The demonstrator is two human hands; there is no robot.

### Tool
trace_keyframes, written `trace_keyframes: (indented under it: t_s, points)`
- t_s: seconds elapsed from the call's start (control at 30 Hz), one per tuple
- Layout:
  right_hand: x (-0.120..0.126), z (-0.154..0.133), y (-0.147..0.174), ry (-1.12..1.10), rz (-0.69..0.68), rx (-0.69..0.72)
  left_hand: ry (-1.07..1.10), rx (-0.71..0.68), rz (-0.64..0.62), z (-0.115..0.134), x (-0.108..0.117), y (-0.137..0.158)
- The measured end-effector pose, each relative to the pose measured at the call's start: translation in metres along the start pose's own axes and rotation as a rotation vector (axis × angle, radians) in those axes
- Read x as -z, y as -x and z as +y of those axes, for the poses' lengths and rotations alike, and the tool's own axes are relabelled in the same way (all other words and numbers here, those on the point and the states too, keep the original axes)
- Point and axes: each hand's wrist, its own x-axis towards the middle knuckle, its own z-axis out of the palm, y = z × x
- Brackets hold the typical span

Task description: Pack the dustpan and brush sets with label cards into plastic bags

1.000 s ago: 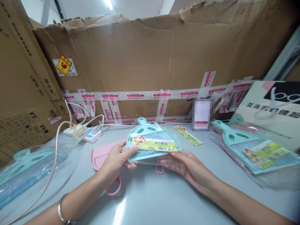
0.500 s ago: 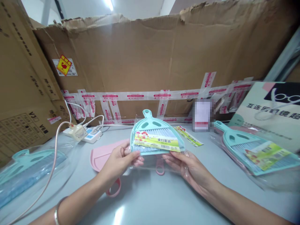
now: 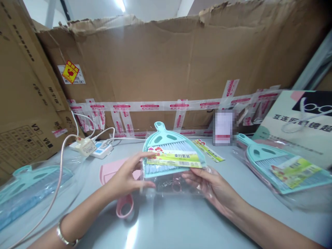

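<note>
Above the table, a turquoise dustpan-and-brush set (image 3: 168,138) in a clear plastic bag faces me, handle up. Across its blue bristles lies a yellow-green label card (image 3: 176,158) with mushrooms printed on it. My right hand (image 3: 207,178) grips the lower right corner, thumb in front and fingers behind. At the left edge, my left hand (image 3: 131,171) is open, its index finger stretched over the card and its thumb apart, by the loose bag bottom. A pink dustpan (image 3: 111,170) lies partly hidden behind my left hand, with a pink ring-shaped handle (image 3: 125,206) below my wrist.
Another bagged turquoise set (image 3: 285,166) lies at right, and one more (image 3: 33,180) at left under a white cable (image 3: 61,173). A power strip (image 3: 102,148), a loose label card (image 3: 209,150) and a blurred-out upright phone-like object (image 3: 223,128) stand or lie before the big cardboard box (image 3: 155,62).
My left hand has let go of the bag's lower left edge and spread, its index finger now over the card. The set has tilted slightly, its left side lower.
</note>
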Motion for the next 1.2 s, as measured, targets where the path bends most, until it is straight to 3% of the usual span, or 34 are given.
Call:
trace_keyframes:
  t_s: [0.13, 0.3, 0.6, 0.73, 0.83, 1.0, 1.07, 1.2]
  points:
    - [-0.005, -0.004, 0.004, 0.053, -0.019, 0.005, 0.107, 0.005, 0.087, -0.009, -0.012, -0.001]
    - [-0.007, -0.005, 0.004, 0.09, -0.057, 0.003, 0.167, 0.06, 0.092, -0.008, -0.013, 0.0]
    - [-0.001, 0.003, -0.006, 0.026, 0.117, 0.02, 0.149, -0.017, 0.063, -0.004, -0.026, 0.002]
    - [-0.004, 0.002, -0.002, 0.065, 0.065, 0.029, 0.102, 0.0, 0.191, -0.002, -0.031, 0.0]
    - [-0.004, 0.001, 0.003, 0.109, -0.058, 0.1, 0.065, 0.073, 0.31, 0.0, -0.03, -0.001]
    - [0.0, 0.003, 0.005, 0.193, -0.235, 0.382, 0.281, 0.131, 0.343, -0.004, -0.025, -0.002]
    - [0.0, 0.004, 0.003, 0.252, -0.201, 0.454, 0.32, 0.094, 0.329, -0.006, -0.024, -0.001]
    - [-0.002, 0.001, 0.0, 0.272, -0.044, 0.469, 0.293, -0.02, 0.255, -0.006, -0.025, 0.004]
